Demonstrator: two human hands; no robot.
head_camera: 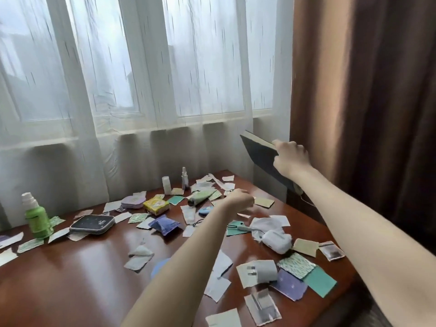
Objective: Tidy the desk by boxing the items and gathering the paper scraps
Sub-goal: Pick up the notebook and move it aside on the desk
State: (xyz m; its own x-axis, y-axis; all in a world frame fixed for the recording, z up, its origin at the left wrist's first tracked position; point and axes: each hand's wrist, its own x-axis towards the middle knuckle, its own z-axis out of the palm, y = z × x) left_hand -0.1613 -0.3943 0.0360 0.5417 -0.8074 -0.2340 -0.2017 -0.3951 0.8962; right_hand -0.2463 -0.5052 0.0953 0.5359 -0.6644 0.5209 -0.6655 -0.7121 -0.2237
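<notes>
**Box in hand, nothing packed yet**

On the near part of the tabletop (70, 267) lie lots of paper scraps (223, 263), white, green and purple. A grey plug (266, 271) sits on some of them at the near right. A white case (276, 241) lies just past it. Further off are a green bottle (39, 218) on the left, a dark tin (93, 224), a yellow pack (157, 205) and a green tube (203, 197). Scraps lie between and under them all.

The left hand (239, 200) hangs over the middle of the tabletop, near the tube. Its fingers (245, 193) are curled in, but I cannot tell if they hold anything.

The right hand (291, 159) is up at the far right, by the brown curtain. Its fingers (286, 145) are wrapped round the top edge of a dark flat thing, which I think is the box (259, 152). It is tilted and lifted off the tabletop. It looks thin and stiff, dark on the face with a pale edge.

I think this is the very start: getting the box ready. No item looks packed and no scraps are piled up. Next, the box needs to come down on a bare spot and be opened. Then the small things can go in one at a time. The box should be put down slowly, or it could push scraps off the edge.
</notes>
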